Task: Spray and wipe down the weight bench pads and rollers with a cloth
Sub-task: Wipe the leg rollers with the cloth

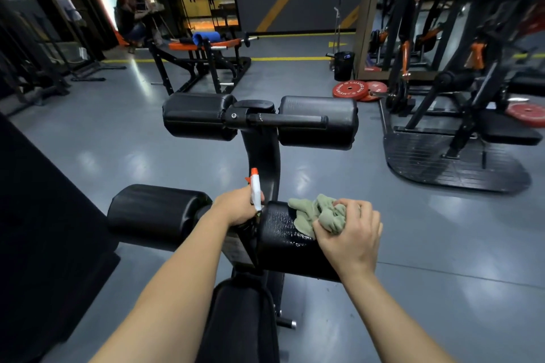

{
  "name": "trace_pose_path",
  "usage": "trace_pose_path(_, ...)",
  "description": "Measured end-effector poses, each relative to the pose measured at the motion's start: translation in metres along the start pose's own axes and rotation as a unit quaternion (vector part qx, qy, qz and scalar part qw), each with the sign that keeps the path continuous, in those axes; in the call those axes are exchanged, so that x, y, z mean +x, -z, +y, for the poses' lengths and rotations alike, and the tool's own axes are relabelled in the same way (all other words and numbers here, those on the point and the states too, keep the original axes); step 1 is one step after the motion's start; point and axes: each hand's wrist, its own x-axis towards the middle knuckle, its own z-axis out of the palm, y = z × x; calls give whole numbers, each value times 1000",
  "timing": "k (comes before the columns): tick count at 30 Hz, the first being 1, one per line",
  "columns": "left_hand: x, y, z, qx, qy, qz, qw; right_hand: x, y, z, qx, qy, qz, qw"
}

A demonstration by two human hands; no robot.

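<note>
Fingers point(326, 233) of the right hand point(351, 234) are curled tight round a bunched green cloth point(317, 212) and press it on the top of the near right roller point(283, 240), close to its inner end. This roller lies with its long axis across the view, left to right, and its black skin shines wet. The left hand point(236, 206) grips the neck of a spray bottle point(256, 190) in the gap between the 2 near rollers; the bottle stands nearly upright, orange tip up and away from the person, and its body is hidden, probably down beside the bench post point(261, 153). The near left roller point(156, 215) lies on the same axis. Beyond, 2 far rollers point(320, 122) sit parallel. Grey floor point(427, 244) is open past the right roller's outer end; a machine footplate point(454, 165) lies well apart.
</note>
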Motion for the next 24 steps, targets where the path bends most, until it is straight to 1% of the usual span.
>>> trace_pose_path(2, 2, -1, -3, -13, -10, 10, 1000, 1, 0, 1, -2, 1, 6, 1000)
trace_pose_path(5, -1, -9, -3, -8, -9, 72, 997, 1, -1, 2, -5, -2, 11, 1000)
trace_pose_path(7, -4, -12, -3, -7, -7, 109, 994, 1, 0, 3, -1, -15, -8, 1000)
trace_pose_path(10, -7, -12, -6, -15, -8, 129, 991, 3, 4, -2, -10, -59, -87, 994)
trace_pose_path(14, -8, -10, -3, -22, -12, 132, 991, 33, 19, -12, -62, -113, -239, 962)
trace_pose_path(16, -8, -11, -5, -26, -10, 132, 991, 40, 27, -17, -74, -119, -270, 953)
trace_pose_path(18, -8, -11, -7, -29, -10, 133, 991, 38, 33, -22, -121, -114, -264, 950)
trace_pose_path(20, -7, -11, -8, -28, -15, 134, 990, 31, 38, -22, -201, -102, -238, 945)
trace_pose_path(21, -6, -11, -8, -26, -17, 135, 990, 30, 41, -19, -221, -105, -221, 944)
trace_pose_path(22, -5, -11, -8, -23, -19, 136, 990, 29, 45, -15, -221, -116, -207, 946)
trace_pose_path(24, -4, -12, -9, -18, -19, 139, 990, 30, 47, -4, -181, -143, -185, 955)
